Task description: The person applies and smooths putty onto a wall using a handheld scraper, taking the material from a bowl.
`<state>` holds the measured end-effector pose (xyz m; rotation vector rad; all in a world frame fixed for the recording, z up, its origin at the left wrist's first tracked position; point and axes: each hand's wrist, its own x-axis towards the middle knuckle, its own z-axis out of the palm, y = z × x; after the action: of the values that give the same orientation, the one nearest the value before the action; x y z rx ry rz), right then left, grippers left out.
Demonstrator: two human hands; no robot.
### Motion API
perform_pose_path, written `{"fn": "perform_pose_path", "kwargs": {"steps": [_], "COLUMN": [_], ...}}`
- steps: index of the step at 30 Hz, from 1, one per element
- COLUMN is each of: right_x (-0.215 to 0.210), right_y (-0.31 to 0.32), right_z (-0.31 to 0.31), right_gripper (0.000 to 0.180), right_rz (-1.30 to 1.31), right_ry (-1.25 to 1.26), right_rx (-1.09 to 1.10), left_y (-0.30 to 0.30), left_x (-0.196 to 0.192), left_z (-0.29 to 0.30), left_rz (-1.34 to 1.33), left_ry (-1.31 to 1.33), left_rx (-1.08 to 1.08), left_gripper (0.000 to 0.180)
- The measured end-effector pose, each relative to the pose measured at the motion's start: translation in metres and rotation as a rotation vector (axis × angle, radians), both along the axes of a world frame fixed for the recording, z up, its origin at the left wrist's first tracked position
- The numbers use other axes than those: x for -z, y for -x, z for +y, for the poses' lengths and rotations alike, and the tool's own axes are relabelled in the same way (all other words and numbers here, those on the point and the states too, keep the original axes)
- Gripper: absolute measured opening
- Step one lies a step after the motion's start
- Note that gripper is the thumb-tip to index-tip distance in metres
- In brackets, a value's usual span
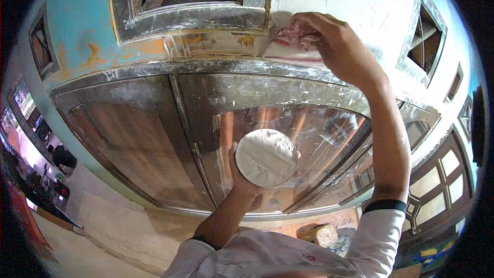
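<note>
My left hand (242,175) grips a round tub (266,157) from its left and underside. Pale, creamy paste with smeared marks fills the tub's top. Raised to the wall above the door frame, my right hand (329,38) is closed on a flat red-and-white piece (294,41). That piece lies against the wall, by the lower right corner of a dark wooden vent frame (252,15). Whether it is a scraper or a folded sheet, I cannot tell. My right fingertips are partly hidden behind the hand.
Below the wall stands a dark wooden double door (190,139) with glass panes, its frame spotted white. White coating (381,15) covers the wall at right; blue paint (82,0) shows at left. A golden cylindrical container (318,235) stands low, near my body.
</note>
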<state>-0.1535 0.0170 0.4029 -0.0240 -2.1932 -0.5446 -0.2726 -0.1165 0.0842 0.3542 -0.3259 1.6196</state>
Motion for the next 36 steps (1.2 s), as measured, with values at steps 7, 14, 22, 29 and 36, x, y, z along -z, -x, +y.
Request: {"fn": "perform_pose_path", "kwargs": {"steps": [7,14,22,29,36], "right_x": [-0.041,-0.028,-0.022,-0.071,-0.019], "right_y": [-0.02,-0.005,-0.016,-0.023,0.001], "right_z": [0.017,0.015,-0.004,0.011,0.004], "right_gripper": [0.034,0.037,0.035,0.034,0.035], "right_rz": [0.114,0.022,-0.077,0.099,-0.03], "right_ry": [0.239,0.012,0.153,0.168,-0.029], "right_rx": [-0.104,-0.052,-0.086,0.009,0.071], "left_y": [0.004,0.006,0.011,0.001,0.009], "left_x": [0.019,0.008,0.014,-0.013,0.008], "left_z": [0.004,0.007,0.0,-0.014,-0.012], "left_rz": [0.213,0.146,0.138,0.046,0.165], "left_ry": [0.129,0.123,0.167,0.024,0.138], "left_rx": [-0.147,0.042,-0.024,0.069,-0.074], "left_gripper": [0.084,0.086,0.087,0.086,0.088]}}
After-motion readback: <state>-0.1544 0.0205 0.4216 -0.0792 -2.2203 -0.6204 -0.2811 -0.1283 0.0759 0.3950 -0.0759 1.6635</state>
